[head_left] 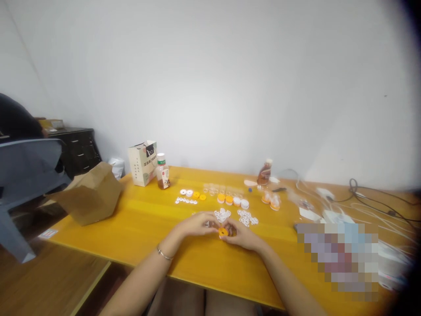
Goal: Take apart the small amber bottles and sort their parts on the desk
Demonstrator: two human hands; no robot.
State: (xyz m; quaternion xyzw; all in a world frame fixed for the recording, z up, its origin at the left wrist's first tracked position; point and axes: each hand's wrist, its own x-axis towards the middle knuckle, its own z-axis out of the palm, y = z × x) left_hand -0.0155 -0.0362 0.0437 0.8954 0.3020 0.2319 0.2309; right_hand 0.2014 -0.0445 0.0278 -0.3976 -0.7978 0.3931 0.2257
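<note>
Two hands [200, 224] gripping orange disc [225, 230], clear bottle [162, 172] (brown liquid [160, 184] inside), paper bag [142, 166] alongside

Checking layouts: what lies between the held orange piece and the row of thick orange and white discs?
In the head view, a pile of small white pieces lies between the orange piece and the thick discs.

Blurred Chinese characters [150, 162] mark the paper bag [142, 168], unreadable.
</note>
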